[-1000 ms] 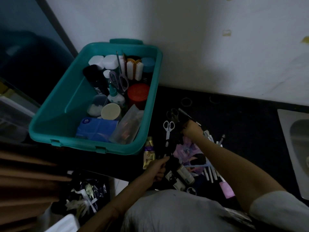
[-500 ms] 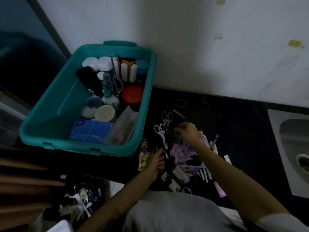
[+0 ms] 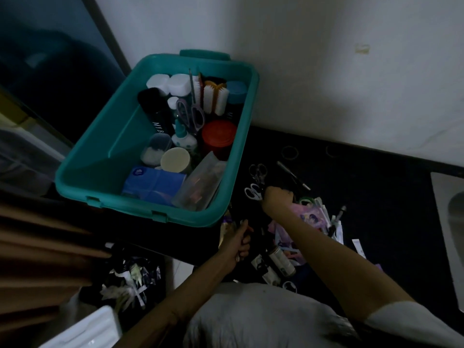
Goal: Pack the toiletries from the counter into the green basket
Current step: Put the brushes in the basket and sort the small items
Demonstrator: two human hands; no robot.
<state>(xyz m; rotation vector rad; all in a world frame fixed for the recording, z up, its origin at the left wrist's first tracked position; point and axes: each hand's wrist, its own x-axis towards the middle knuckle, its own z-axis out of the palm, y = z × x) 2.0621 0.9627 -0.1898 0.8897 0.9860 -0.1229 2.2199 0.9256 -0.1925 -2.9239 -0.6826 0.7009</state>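
Note:
The green basket (image 3: 233,146) stands at the counter's left end against the wall and holds several toiletries: white jars, a brush, purple scissors, a red-lidded jar (image 3: 219,133), a blue tissue pack (image 3: 153,184) and a clear pouch. Loose items crowd the dark counter (image 3: 376,197) to its right, among them white-handled scissors (image 3: 251,193), black scissors (image 3: 258,172), a thin dark tool (image 3: 293,175), a purple packet (image 3: 311,217) and a small bottle (image 3: 282,262). My right hand (image 3: 276,198) is curled over a dark item beside the white scissors. My left hand (image 3: 237,243) grips something dark at the counter's front edge. What the dark item is stays hidden.
A steel sink (image 3: 449,222) sits at the right edge. Two hair ties (image 3: 290,153) lie near the wall. A bag of crumpled wrappers (image 3: 130,277) is on the floor below the basket. Brown curtain folds (image 3: 37,247) fill the left.
My right hand has moved left, away from the thin tool and toward the white scissors. My left hand has stayed at the counter's front edge with its fingers curled.

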